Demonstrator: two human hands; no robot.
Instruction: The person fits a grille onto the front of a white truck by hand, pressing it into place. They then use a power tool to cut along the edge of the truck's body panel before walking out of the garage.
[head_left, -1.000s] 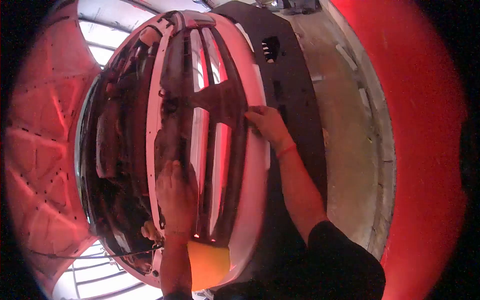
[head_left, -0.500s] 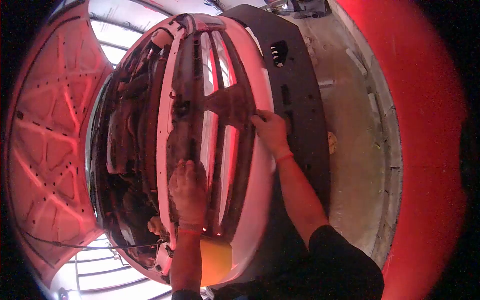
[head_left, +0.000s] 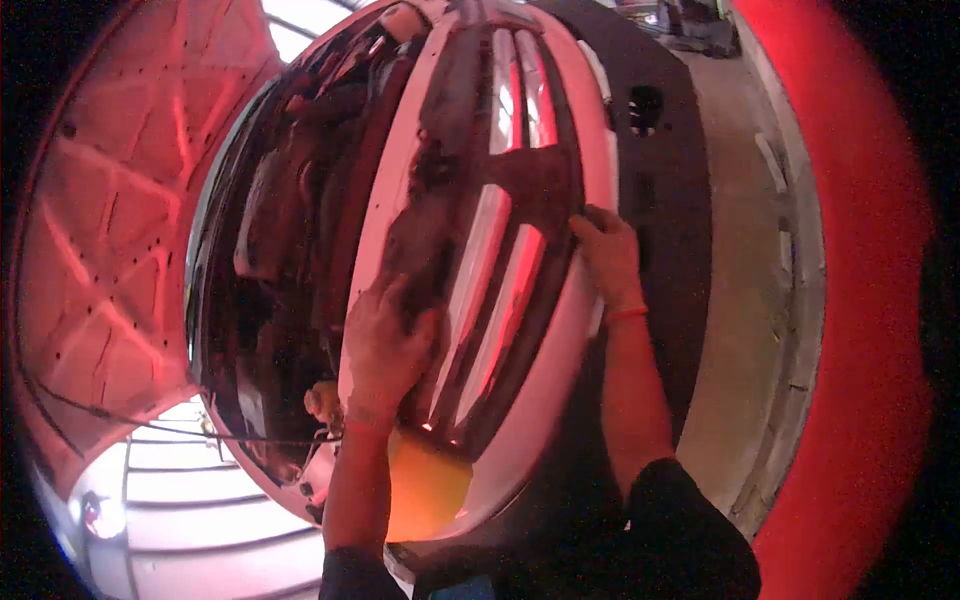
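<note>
A car's front grille (head_left: 515,270) with bright chrome bars lies before me, under reddish light. My left hand (head_left: 388,335) rests on the dark panel between the light front crossmember (head_left: 385,215) and the grille, its fingers somewhat spread and the thumb apart. Nothing shows in that hand. At the grille's outer border, my right hand (head_left: 608,255) has its fingers bent in a pinch where the grille meets the light bumper (head_left: 545,365). The fingertips touch that edge; whether a small part sits between them is hidden.
The raised hood (head_left: 110,230) stands at the left, with a thin prop rod (head_left: 240,437) below it. Dark engine bay parts (head_left: 290,220) lie behind the crossmember. A yellow-orange headlight area (head_left: 430,490) is near my left forearm. Black lower bumper trim (head_left: 670,200) borders the floor (head_left: 745,300).
My view has tilted, and the car appears shifted right. My left hand's fingers are more spread on the panel. The right hand stays at the grille's border.
</note>
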